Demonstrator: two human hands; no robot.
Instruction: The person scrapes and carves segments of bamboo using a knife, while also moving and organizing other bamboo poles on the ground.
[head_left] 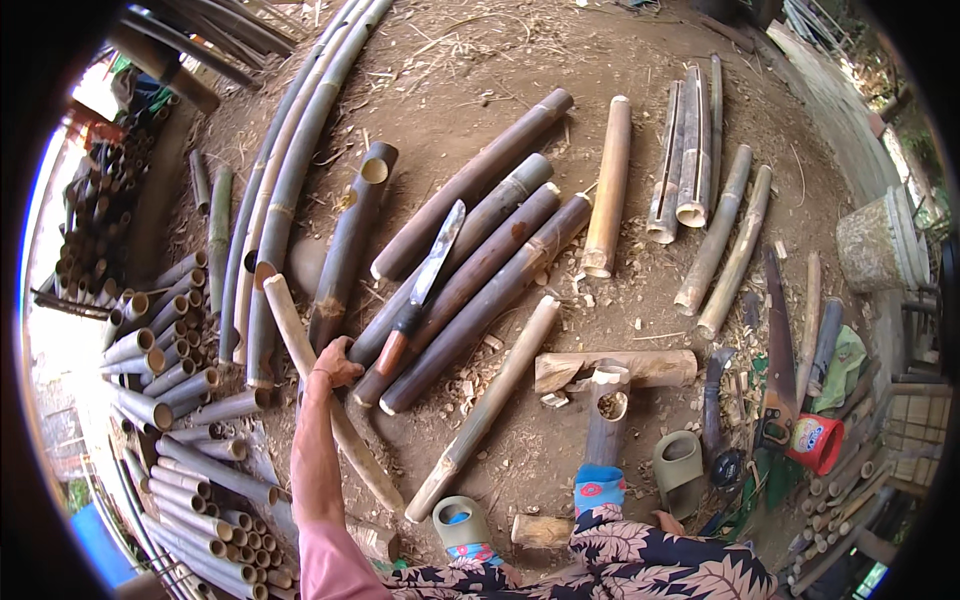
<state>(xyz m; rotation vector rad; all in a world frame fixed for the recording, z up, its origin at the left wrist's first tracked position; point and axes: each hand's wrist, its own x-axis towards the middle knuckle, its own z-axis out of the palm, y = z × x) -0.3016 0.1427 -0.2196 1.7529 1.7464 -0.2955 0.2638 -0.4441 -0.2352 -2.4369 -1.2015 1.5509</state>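
My left hand (338, 362) reaches forward with its fingers curled at the near end of a dark bamboo tube (490, 210). A machete (437, 255) with a dark and reddish-brown handle lies across this tube and the brown tube (500, 235) beside it. Beneath my left forearm passes a pale bamboo stick (350, 440). Left of the hand lies a notched bamboo tube (345, 240). A small patch of skin (665, 522) by the right sandal may be my right hand; its fingers cannot be made out.
Cut bamboo is stacked at left (190, 510). Split tubes (690, 150) lie at far right. Nearer stand a handsaw (777, 350), a red tub (817, 443) and a dirty bucket (880, 245). A wooden block (640, 370) and a short holed tube (605, 430) sit before my feet.
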